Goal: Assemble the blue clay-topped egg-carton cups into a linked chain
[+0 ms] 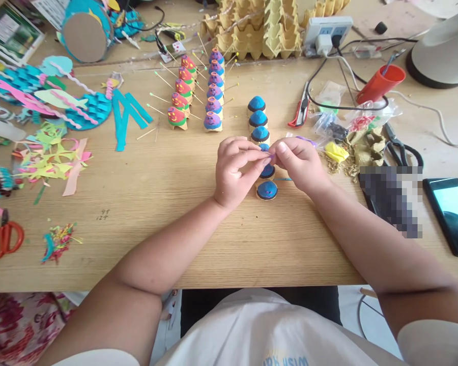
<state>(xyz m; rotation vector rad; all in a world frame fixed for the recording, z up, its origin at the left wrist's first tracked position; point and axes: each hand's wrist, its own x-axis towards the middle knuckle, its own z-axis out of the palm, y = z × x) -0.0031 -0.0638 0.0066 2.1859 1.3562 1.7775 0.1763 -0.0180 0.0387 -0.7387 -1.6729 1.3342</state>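
My left hand (238, 170) and my right hand (299, 162) meet above a row of blue clay-covered domes. Their thumbs and fingertips pinch a tiny piece of purple clay (272, 158) between them. Under the hands runs the blue caterpillar (258, 119), a strip of egg-carton cups with dark bands around the domes; part of it is hidden by my fingers. Its nearest dome (267, 190) bears small purple marks. A thin blue stick (282, 179) lies beside my right hand. To the left stand a purple-and-blue caterpillar (213, 104) and a red-and-green caterpillar (180, 101), both with pins.
Scissors with orange handles (4, 239), paper scraps (48, 157) and blue strips (127, 117) lie left. On the right are a red cutter (301, 109), yellow clay (336, 152), black scissors (402, 150), a red cup (383, 84) and a phone (451, 216). Egg cartons (255, 35) sit behind.
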